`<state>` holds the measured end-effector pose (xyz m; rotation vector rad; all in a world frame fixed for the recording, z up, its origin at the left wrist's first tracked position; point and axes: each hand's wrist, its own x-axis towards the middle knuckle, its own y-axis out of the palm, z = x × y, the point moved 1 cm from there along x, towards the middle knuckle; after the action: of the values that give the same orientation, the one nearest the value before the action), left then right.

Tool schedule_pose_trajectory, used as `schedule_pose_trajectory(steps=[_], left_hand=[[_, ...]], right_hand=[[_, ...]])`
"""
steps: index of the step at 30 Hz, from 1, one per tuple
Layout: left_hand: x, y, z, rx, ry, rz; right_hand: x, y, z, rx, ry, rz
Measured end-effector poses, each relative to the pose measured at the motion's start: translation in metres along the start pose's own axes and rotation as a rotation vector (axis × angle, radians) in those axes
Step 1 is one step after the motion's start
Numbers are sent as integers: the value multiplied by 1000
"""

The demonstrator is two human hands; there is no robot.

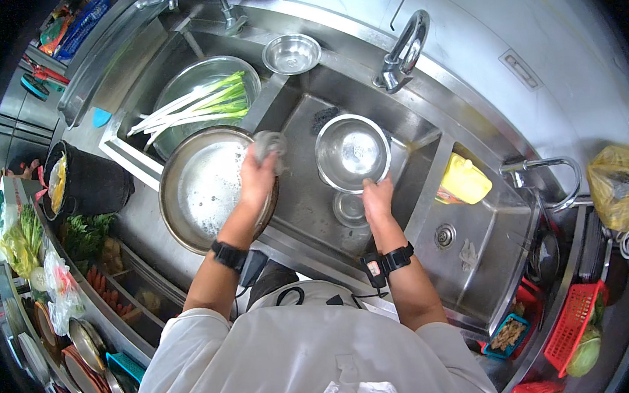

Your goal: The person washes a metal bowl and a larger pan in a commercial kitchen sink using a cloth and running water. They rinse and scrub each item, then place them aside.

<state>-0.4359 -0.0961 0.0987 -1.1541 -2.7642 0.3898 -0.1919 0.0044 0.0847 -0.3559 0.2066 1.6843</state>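
My right hand [377,196] grips the rim of a round stainless steel bowl [352,152] and holds it above the middle sink basin [315,207]. A small clear or metal bowl [350,209] lies in the basin just below it. My left hand [258,176] holds a grey scrubbing pad [270,146], slightly blurred, over the right rim of a large round metal pan [209,191]. Soapy-looking water with bubbles covers the bottom of this pan.
Spring onions [202,106] lie across a large bowl [252,79] in the left basin. A small steel bowl [291,54] rests on the divider. A chrome faucet [405,51] rises behind. A yellow jug [464,178] lies in the right basin; a black bucket [94,180] stands left.
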Motion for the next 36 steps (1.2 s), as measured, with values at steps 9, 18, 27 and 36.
schedule_pose_trajectory(steps=[9, 18, 27, 36], left_hand=[[-17, -86, 83, 1020, -229, 196], [20, -55, 29, -25, -362, 323], [-16, 86, -41, 232, -51, 457], [-46, 102, -12, 135, -138, 200]], right_hand=[[-9, 43, -26, 714, 279, 272], [16, 78, -62, 661, 591, 253], [19, 79, -49, 844, 543, 469], [68, 46, -134, 758, 705, 243]])
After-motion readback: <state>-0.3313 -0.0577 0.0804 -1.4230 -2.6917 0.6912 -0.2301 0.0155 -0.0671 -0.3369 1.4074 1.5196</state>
